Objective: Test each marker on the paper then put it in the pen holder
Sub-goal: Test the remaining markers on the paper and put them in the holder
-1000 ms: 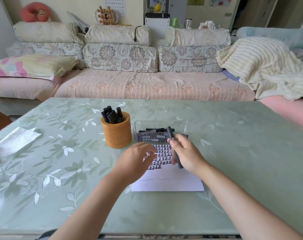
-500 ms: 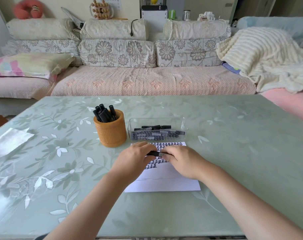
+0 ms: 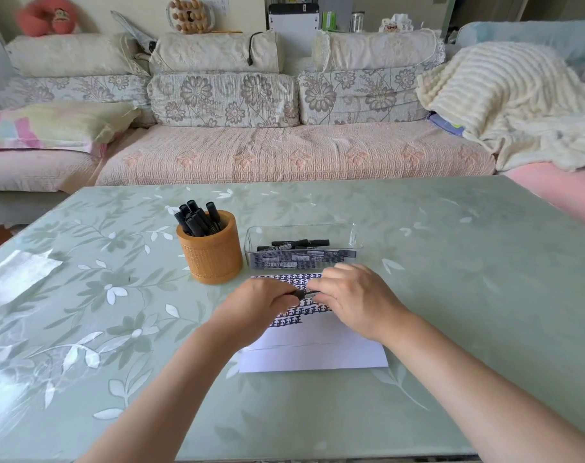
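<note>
A black marker [image 3: 303,294] lies crosswise between both hands, just above the white paper [image 3: 313,354]. My left hand [image 3: 256,307] grips its left end and my right hand [image 3: 354,299] grips its right end; most of the marker is hidden by fingers. Rows of black test marks cover the paper's upper part. The brown pen holder [image 3: 212,250] stands to the left of the paper with several black markers upright in it. A clear plastic box [image 3: 303,245] behind the paper holds several more markers lying flat.
The green floral table [image 3: 451,295] is covered with a shiny film. A folded piece of clear plastic [image 3: 15,277] lies near the left edge. A sofa with cushions and a blanket stands beyond the far table edge.
One second ago my right hand held the marker upright alone. It has since been laid crosswise and both hands now grip its ends. The view has shifted slightly.
</note>
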